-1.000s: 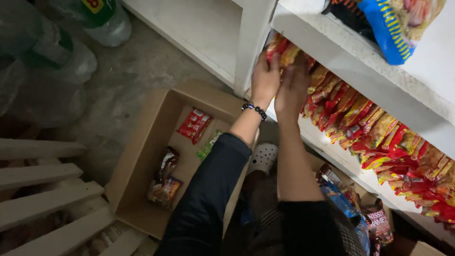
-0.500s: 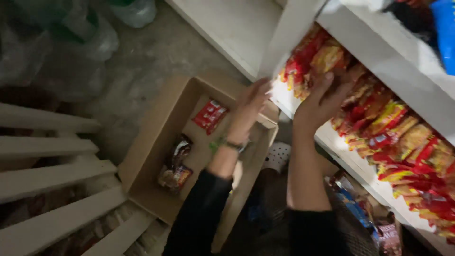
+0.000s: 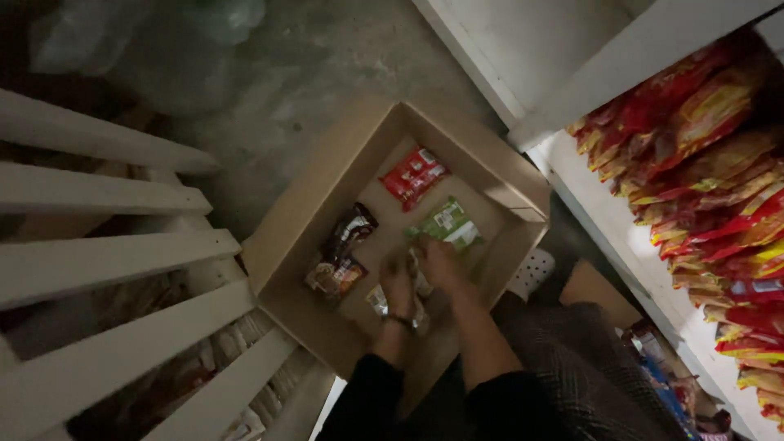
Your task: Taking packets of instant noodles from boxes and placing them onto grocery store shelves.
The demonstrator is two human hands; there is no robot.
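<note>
Both my hands are down inside an open cardboard box [image 3: 286,237] on the floor. My left hand [image 3: 398,284], with a dark bracelet at the wrist, and my right hand [image 3: 437,263] lie close together over a pale packet [image 3: 378,300] near the box's front wall. Blur hides the fingers, so their hold is unclear. A green packet [image 3: 447,222] lies just beyond my right hand. A red packet [image 3: 415,175], a dark brown packet [image 3: 351,230] and an orange-brown packet [image 3: 335,278] also lie on the box floor.
At the right, a white shelf [image 3: 604,237] holds a dense row of red and yellow snack packets [image 3: 710,163]. White slats [image 3: 106,261] stand at the left. A white perforated shoe [image 3: 531,273] sits beside the box. Clear plastic bags [image 3: 163,41] lie on the concrete floor.
Both hands have left the snack packets on the shelf and dropped into the cardboard box. The view has tilted down toward the box.
</note>
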